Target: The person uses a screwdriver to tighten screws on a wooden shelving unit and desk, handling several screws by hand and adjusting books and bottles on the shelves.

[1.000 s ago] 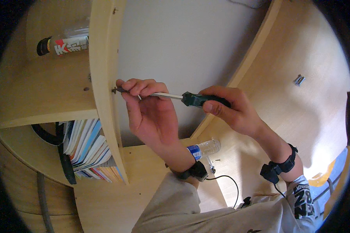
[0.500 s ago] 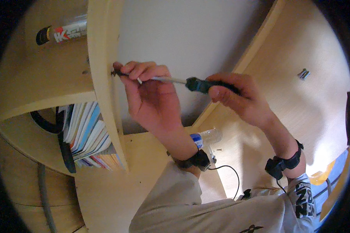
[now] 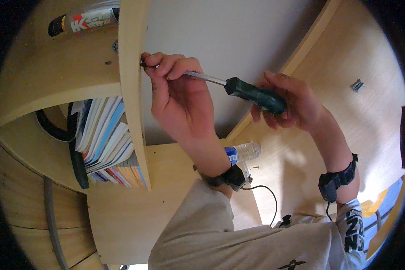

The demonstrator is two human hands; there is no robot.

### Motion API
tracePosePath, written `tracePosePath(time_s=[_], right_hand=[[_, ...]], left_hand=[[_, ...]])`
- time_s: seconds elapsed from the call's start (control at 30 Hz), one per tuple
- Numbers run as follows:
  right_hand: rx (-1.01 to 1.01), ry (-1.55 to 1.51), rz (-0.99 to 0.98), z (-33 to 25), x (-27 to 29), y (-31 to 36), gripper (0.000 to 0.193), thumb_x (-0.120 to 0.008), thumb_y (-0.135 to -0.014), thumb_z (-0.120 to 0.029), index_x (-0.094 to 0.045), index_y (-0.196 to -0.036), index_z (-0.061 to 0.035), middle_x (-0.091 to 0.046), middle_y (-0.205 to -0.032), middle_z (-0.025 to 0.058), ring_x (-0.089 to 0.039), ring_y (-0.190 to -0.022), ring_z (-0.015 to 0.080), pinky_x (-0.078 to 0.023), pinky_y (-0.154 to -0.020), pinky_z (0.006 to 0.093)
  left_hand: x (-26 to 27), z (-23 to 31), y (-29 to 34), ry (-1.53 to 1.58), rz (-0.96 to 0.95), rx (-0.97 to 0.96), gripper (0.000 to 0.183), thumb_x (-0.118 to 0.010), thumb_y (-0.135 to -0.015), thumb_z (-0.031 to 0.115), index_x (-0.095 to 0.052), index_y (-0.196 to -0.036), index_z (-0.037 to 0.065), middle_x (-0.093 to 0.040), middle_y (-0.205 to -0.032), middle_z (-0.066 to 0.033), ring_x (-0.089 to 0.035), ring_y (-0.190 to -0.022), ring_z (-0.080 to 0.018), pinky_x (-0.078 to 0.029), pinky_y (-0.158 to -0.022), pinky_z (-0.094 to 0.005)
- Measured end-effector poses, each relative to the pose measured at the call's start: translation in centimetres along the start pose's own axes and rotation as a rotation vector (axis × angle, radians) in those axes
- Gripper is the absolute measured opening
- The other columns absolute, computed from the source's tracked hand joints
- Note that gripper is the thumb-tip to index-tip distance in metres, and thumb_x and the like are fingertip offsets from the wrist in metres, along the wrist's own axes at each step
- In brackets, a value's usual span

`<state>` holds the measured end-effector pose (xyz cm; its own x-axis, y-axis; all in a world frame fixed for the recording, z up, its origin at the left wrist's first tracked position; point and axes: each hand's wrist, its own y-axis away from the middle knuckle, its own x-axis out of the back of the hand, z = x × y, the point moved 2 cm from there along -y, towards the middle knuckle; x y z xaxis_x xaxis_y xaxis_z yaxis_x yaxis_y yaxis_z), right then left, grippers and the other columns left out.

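1. Pale wood shelf unit: its upright panel serves as landmark.
2. Broad board: well right of the upright panel.
3. Row of books: leaning in the compartment left of the upright panel.
4. Right hand: right of the upright panel, beyond the other hand; curled loosely about the butt of a handle, thumb lifted along the upper side.
5. Left hand: just right of the upright panel, fingers narrowed round the shaft, fingertips by the panel's edge.
6. Green-handled screwdriver: reaches from the right hand, through the left, toward the upright panel. Step in hand, as I judge it: turning a fastener at that edge, left hand guiding, right hand turning. Next move would call for a firmer wrap on the handle, shaft lined up with the fastener, then a twist under steady push.
7. Clear plastic bottle: low, right of the upright panel; partly behind the left forearm.
8. Metal fasteners: far right of the upright panel; exact kind too small to tell.
9. Screwdriver tip: covered by left fingertips. Cannot tell whether it is seated, or which way it turns.
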<state>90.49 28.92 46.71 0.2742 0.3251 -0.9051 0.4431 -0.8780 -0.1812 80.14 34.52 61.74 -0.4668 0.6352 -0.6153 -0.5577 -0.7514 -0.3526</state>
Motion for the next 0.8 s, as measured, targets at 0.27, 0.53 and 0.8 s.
tracePosePath(time_s=[0.27,0.53,0.8], right_hand=[[0.184,-0.094,-0.267,2.2,1.7,0.9,0.047,-0.045,-0.094,-0.043,-0.063,-0.095,0.0,-0.06,-0.062,0.0101,-0.046,-0.042,0.0108,-0.032,-0.036,0.0225],[1.127,0.536,0.363,2.2,1.0,0.1,0.016,-0.061,-0.088,-0.013,-0.054,-0.097,-0.0024,-0.058,-0.087,0.006,-0.053,-0.077,0.0124,-0.041,-0.066,0.0223],[0.598,0.06,0.103,2.4,2.0,0.3,0.019,-0.055,-0.092,-0.022,-0.056,-0.098,-0.0041,-0.059,-0.078,0.0085,-0.055,-0.065,0.015,-0.043,-0.058,0.0242]], left_hand=[[0.7,-0.7,0.0,0.077,-0.026,0.01,0.025,-0.061,-0.08,-0.006,-0.057,-0.104,0.001,-0.06,-0.098,-0.0062,-0.054,-0.085,-0.0138,-0.043,-0.074,-0.0268],[0.8,-2.0,0.1,0.004,0.037,-0.025,0.022,-0.057,-0.091,0.016,-0.059,-0.113,0.013,-0.062,-0.097,0.004,-0.051,-0.078,-0.0092,-0.038,-0.067,-0.0236],[0.9,-1.9,-0.4,0.088,-0.004,-0.048,0.021,-0.056,-0.087,0.003,-0.061,-0.108,0.008,-0.063,-0.095,0.0003,-0.046,-0.071,-0.0098,-0.037,-0.064,-0.0244]])
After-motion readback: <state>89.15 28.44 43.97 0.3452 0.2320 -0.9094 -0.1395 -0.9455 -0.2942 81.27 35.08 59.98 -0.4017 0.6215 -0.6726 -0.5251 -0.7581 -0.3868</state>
